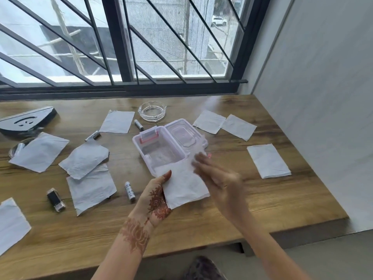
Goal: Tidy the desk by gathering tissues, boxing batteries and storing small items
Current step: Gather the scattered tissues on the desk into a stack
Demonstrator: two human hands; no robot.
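My left hand [156, 196] grips a white tissue [184, 187] by its left edge, just in front of an open clear plastic box [161, 152] with red clasps. Blurred by motion, my right hand [217, 176] hovers at the tissue's right side, fingers apart and holding nothing that I can see. Several more tissues lie around the desk, such as one tissue [267, 163] on the right and a crumpled tissue [84, 160] on the left. Batteries lie loose: one battery [129, 190] near my left hand, a second battery [138, 124] behind the box, a third battery [92, 136] further left.
A glass ashtray [152, 111] stands behind the box. A black lighter [56, 200] lies front left. A dark holder [26, 122] and a glass disc [17, 149] sit at the far left. The wooden desk [262, 201] meets a window behind and a wall on the right.
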